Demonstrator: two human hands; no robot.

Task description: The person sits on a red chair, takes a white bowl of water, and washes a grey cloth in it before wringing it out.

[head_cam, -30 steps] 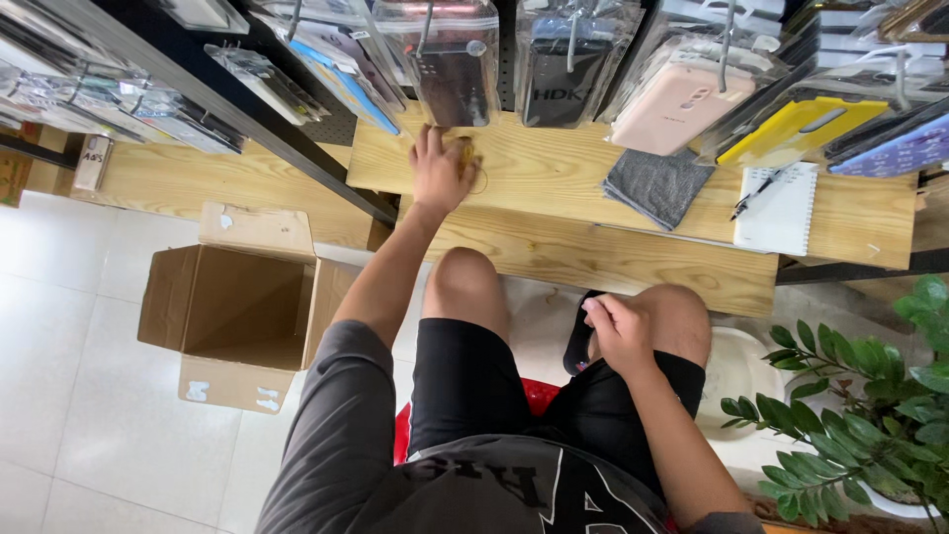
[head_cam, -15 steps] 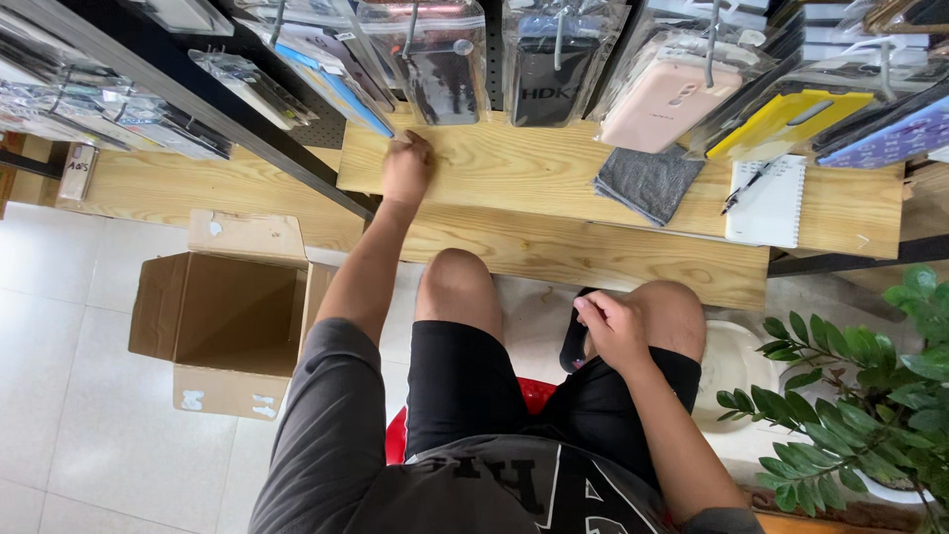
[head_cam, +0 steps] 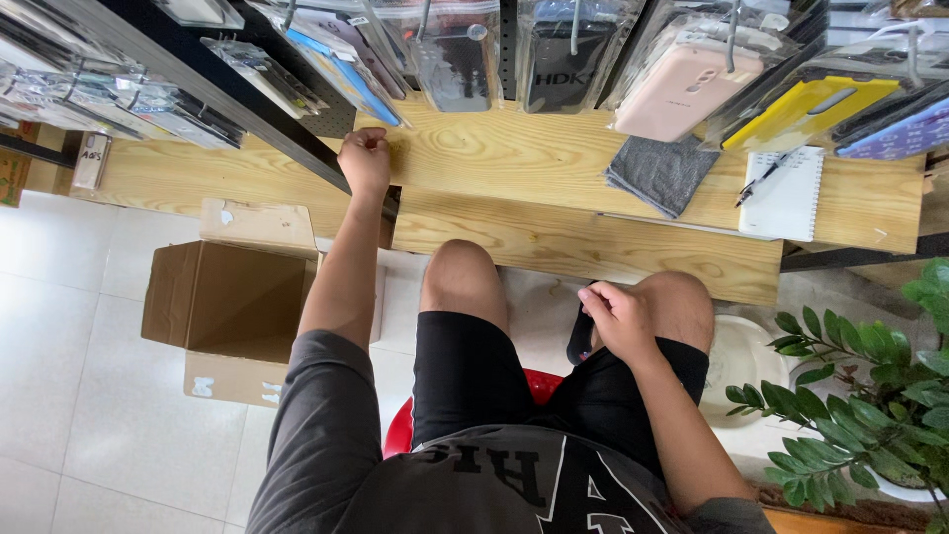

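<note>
Left hand (head_cam: 364, 158): one, arm stretched forward, fingers curled into a loose fist at the near edge of the upper shelf (head_cam: 524, 158); whether it grips anything I cannot tell.
Right hand (head_cam: 615, 318): one, wrapped round a dark object (head_cam: 581, 336) just beside the right knee.
Shelves: two pale wooden boards, stepped.
Box (head_cam: 229, 302): one, cardboard, flaps open, on the floor left of the legs.
Notebook (head_cam: 788, 196): one, with one pen (head_cam: 759, 179) lying on it.
Cloth (head_cam: 660, 175): one, grey, folded.
Plant (head_cam: 870, 396): one, far right.
</note>
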